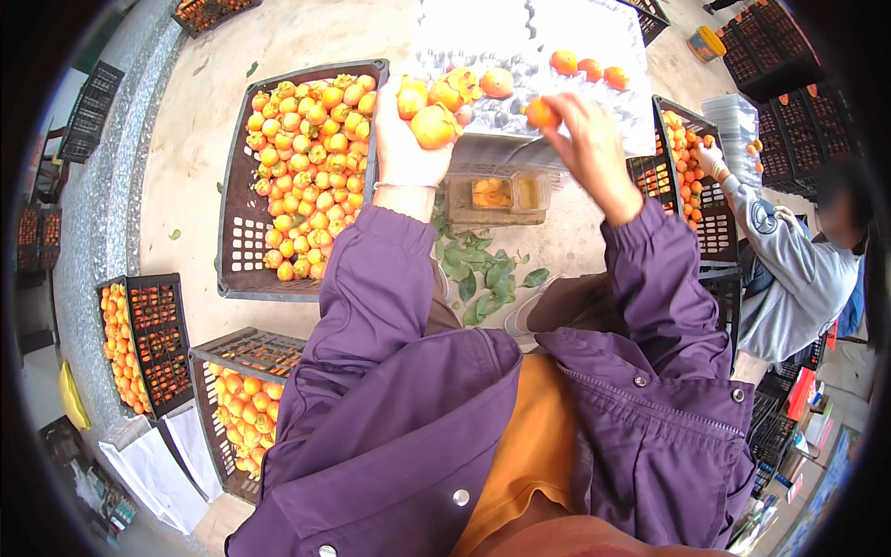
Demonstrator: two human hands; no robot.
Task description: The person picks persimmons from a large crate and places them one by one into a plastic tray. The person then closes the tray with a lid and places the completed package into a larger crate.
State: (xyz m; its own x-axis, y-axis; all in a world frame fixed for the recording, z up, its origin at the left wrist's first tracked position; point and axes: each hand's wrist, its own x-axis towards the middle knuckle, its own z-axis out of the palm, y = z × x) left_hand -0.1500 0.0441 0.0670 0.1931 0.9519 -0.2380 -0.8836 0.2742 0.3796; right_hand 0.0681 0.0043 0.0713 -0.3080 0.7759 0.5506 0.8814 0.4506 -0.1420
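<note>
My left hand (415,161) cradles several orange persimmons, among them a large one (433,126) with its leafy calyx showing. Between the fingertips of my right hand (592,143) is a single persimmon (541,113), just over the near part of a white moulded tray (480,63). One persimmon (497,82) rests on the tray close to my left fingers. Farther right on it sit three more persimmons (590,69) in a row. Glare washes out much of the tray. Left of my left hand stands a dark plastic crate (240,195) full of persimmons (306,160).
Below the tray, a low block (495,221) bears a clear container (532,190). Green leaves (487,271) litter the floor by my shoes. At right, a co-worker's gloved hand (711,160) reaches into another persimmon crate (717,230). More crates (156,341) stand at lower left.
</note>
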